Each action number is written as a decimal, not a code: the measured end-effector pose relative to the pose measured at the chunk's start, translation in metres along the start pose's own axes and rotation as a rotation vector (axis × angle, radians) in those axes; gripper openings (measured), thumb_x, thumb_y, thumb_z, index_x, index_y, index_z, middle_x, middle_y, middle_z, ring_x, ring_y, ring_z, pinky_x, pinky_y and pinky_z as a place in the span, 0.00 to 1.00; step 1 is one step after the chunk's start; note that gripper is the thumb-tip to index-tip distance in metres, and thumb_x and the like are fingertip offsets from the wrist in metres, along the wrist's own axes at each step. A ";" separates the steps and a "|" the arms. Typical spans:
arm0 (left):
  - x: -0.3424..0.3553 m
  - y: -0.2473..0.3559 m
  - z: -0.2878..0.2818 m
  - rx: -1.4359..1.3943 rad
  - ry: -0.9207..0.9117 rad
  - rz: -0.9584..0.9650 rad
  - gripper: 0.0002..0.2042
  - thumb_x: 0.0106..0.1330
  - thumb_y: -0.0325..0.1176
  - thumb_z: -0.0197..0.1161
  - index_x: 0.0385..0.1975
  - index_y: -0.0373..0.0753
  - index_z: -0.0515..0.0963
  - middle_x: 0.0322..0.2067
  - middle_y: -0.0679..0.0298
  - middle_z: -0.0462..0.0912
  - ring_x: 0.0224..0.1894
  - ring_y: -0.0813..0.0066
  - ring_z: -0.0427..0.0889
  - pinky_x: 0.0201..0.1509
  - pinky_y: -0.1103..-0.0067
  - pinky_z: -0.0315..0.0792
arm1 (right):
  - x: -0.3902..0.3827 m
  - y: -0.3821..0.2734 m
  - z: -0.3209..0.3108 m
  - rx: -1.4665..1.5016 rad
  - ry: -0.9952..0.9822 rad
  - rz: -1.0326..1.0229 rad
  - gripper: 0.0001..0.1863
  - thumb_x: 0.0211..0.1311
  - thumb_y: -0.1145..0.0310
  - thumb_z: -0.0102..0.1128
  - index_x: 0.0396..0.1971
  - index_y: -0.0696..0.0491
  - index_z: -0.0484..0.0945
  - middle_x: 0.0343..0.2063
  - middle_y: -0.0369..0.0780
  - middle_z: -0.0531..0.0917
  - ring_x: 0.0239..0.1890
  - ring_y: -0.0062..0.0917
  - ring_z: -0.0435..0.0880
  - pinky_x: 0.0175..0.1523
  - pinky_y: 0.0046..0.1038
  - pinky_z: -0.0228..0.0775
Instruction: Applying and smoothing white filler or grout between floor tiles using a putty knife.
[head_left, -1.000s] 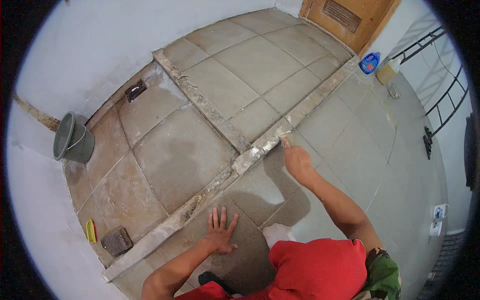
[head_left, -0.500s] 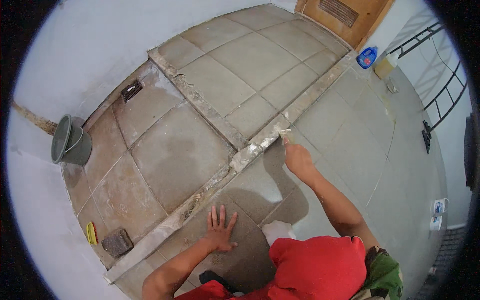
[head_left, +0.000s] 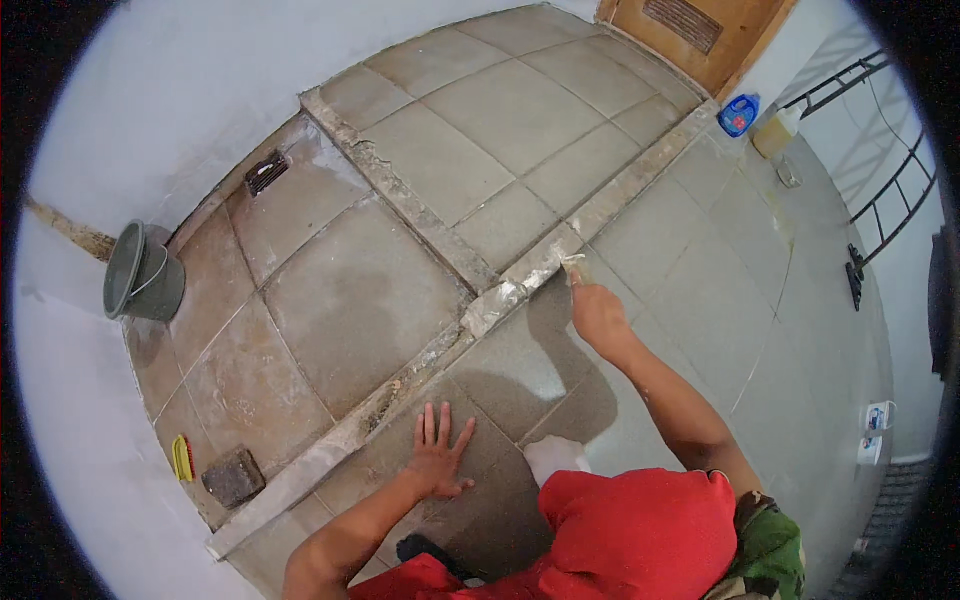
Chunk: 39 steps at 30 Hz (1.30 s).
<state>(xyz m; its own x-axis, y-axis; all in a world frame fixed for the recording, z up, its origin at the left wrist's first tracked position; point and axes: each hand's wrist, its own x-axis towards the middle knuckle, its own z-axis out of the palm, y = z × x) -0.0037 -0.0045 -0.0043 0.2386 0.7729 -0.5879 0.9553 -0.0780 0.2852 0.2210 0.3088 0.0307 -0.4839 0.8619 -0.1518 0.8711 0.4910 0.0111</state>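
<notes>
My left hand point(head_left: 440, 460) lies flat on the floor tiles with its fingers spread and nothing in it. Beyond it and to the right, my right hand point(head_left: 598, 318) is closed round a small hand tool with a pale tip point(head_left: 574, 262); its exact kind is too small to tell. The tip touches the raised concrete curb point(head_left: 600, 204) that crosses the floor. White, wet-looking patches point(head_left: 512, 290) cover the curb just left of the tool. Most of the tool's handle is hidden in my fingers.
A grey bucket point(head_left: 150, 278) stands by the left wall. A yellow brush point(head_left: 182, 458) and a dark block point(head_left: 234, 478) lie near the curb's near end. Beyond are a drain grate point(head_left: 266, 173), a blue bottle point(head_left: 738, 115), a jug point(head_left: 774, 134) and a black metal rack point(head_left: 895, 190).
My right hand and the tool have barely shifted along the curb. My left hand stays flat on the tiles; the whole view has tilted slightly.
</notes>
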 end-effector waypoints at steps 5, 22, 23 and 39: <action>-0.002 -0.004 -0.017 0.089 0.007 0.037 0.58 0.55 0.73 0.61 0.79 0.55 0.34 0.76 0.37 0.27 0.76 0.29 0.24 0.75 0.44 0.25 | -0.005 -0.003 -0.001 -0.010 0.047 0.005 0.31 0.63 0.76 0.50 0.68 0.63 0.64 0.30 0.53 0.85 0.32 0.46 0.87 0.37 0.43 0.80; 0.004 -0.009 -0.012 0.048 -0.059 0.042 0.60 0.53 0.70 0.66 0.78 0.55 0.33 0.75 0.36 0.25 0.75 0.27 0.20 0.74 0.42 0.23 | -0.006 -0.008 0.000 -0.049 -0.033 0.061 0.28 0.67 0.74 0.50 0.68 0.59 0.66 0.31 0.49 0.86 0.34 0.42 0.89 0.37 0.41 0.83; 0.004 -0.010 -0.011 0.046 -0.058 0.041 0.61 0.53 0.70 0.66 0.78 0.55 0.33 0.75 0.36 0.25 0.75 0.27 0.20 0.74 0.42 0.23 | -0.007 -0.007 0.001 -0.050 -0.008 0.043 0.28 0.67 0.74 0.50 0.68 0.60 0.65 0.31 0.50 0.86 0.34 0.42 0.89 0.37 0.41 0.83; 0.002 -0.008 -0.015 0.060 -0.024 0.045 0.61 0.52 0.70 0.67 0.78 0.55 0.34 0.75 0.36 0.27 0.75 0.26 0.22 0.75 0.42 0.26 | -0.001 -0.010 -0.009 0.096 -0.025 0.122 0.29 0.66 0.75 0.46 0.69 0.62 0.63 0.32 0.57 0.85 0.34 0.50 0.87 0.39 0.47 0.80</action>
<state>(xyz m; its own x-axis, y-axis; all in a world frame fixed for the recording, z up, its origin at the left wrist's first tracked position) -0.0137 0.0072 0.0041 0.2847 0.7523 -0.5941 0.9521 -0.1500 0.2664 0.2124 0.3040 0.0396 -0.3730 0.9102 -0.1801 0.9278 0.3677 -0.0629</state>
